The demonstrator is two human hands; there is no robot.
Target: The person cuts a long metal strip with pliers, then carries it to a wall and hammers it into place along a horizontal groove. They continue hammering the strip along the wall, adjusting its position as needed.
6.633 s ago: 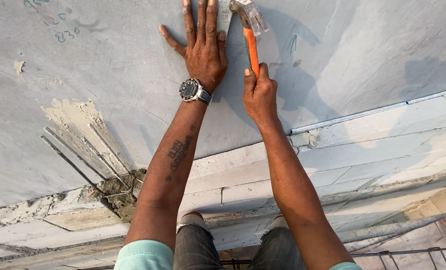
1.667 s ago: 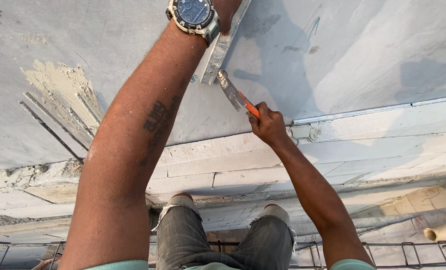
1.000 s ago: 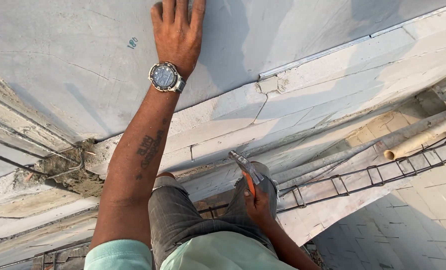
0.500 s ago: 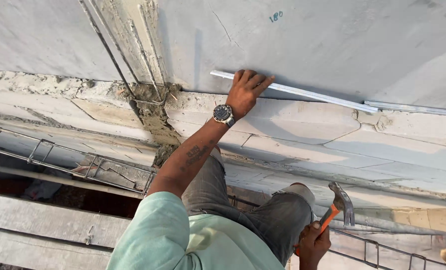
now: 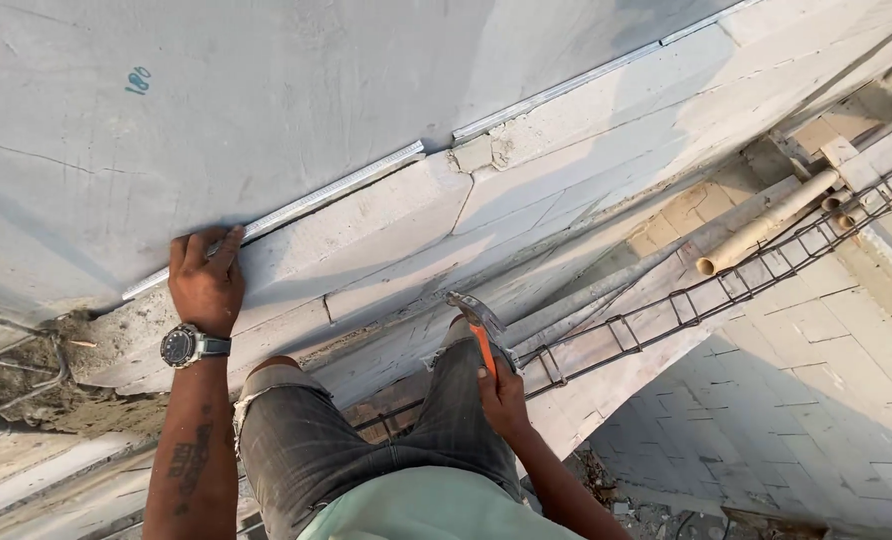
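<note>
Left hand: the left hand (image 5: 206, 285) lies flat, fingers spread narrow, pressing the near end of the metal strip (image 5: 296, 208) against the grey wall (image 5: 266, 90), apparently to pin it in place.
Right hand: the right hand (image 5: 503, 392) is wrapped round the orange handle of the hammer (image 5: 478, 325), head raised off the knee, held low and ready.
Strip position: along the wall's lower edge, where it meets the white block ledge (image 5: 396, 240).
Strip look: thin, long, pale silver, straight, slanting up to the right.
Beyond: rebar cage (image 5: 726, 290) and pipes (image 5: 766, 222) lie below.
</note>
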